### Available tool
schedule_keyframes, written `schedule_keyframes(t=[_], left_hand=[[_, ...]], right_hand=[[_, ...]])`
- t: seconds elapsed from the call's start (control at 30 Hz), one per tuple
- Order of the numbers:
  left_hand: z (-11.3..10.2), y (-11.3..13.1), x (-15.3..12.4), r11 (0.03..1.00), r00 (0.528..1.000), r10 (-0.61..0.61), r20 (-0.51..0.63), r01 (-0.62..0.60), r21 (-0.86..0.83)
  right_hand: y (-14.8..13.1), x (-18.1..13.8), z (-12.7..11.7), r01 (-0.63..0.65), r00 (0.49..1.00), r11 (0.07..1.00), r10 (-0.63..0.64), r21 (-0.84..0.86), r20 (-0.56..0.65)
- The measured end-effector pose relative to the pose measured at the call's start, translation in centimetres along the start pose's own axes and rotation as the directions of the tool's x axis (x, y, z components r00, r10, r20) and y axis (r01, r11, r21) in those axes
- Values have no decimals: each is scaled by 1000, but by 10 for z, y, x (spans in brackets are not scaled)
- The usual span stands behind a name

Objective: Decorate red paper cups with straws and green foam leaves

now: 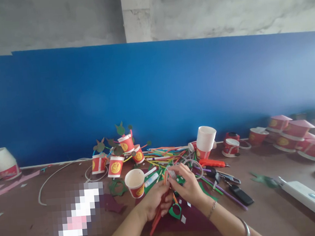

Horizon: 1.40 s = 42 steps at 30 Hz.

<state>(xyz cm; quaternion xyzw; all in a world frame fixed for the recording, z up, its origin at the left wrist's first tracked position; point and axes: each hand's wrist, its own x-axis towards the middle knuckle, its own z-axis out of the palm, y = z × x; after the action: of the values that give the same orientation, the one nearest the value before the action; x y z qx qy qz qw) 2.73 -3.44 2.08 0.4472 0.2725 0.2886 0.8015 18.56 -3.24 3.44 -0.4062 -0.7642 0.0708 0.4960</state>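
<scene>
My left hand [155, 201] is closed around a bundle of red and orange straws [161, 208] that slant down toward me. My right hand [186, 183] meets it from the right, fingers pinched on the top end of the straws near a small strip of white tape [171, 174]. Both hands hover low over a dark maroon paper sheet [193, 220] on the brown table. A red paper cup [135, 183] lies tilted just left of my left hand. Green-handled scissors [175, 211] lie under my hands.
Behind my hands lies a heap of coloured straws [166, 154], with several red cups carrying green paper leaves [119, 153], an upside-down cup stack [205, 142], a red cutter [212, 162], keys and a black fob [233, 184]. Finished cups [297, 134] and a power strip [311, 198] sit right.
</scene>
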Motion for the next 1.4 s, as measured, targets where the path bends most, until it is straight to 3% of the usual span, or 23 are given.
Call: schedule_keyframes(t=[0.17, 0.37, 0.57, 0.67, 0.97, 1.13, 1.4], left_hand=[[0, -1, 0, 1000, 1000, 3, -4, -3, 5], [-1, 5, 0, 1000, 997, -11, -76, 13, 26], [0, 4, 4, 999, 980, 22, -199, -13, 50], [2, 2, 5, 997, 970, 38, -241, -22, 70], [4, 2, 1, 998, 991, 8, -136, 2, 69], [2, 2, 2, 990, 992, 75, -97, -63, 125], [0, 0, 4, 993, 981, 61, -186, -41, 112]], right_hand=[[-1, -1, 0, 20, 999, 999, -18, -51, 39], [11, 7, -1, -244, 969, 965, 247, 91, -16], [12, 17, -8, -447, 892, 836, 387, 317, 235], [5, 18, -6, -504, 863, 768, 426, 396, 271], [-1, 12, -1, -443, 893, 841, 382, 311, 239], [1, 11, -1, -389, 915, 885, 338, 254, 222], [0, 14, -6, -326, 941, 941, 315, 88, 124]])
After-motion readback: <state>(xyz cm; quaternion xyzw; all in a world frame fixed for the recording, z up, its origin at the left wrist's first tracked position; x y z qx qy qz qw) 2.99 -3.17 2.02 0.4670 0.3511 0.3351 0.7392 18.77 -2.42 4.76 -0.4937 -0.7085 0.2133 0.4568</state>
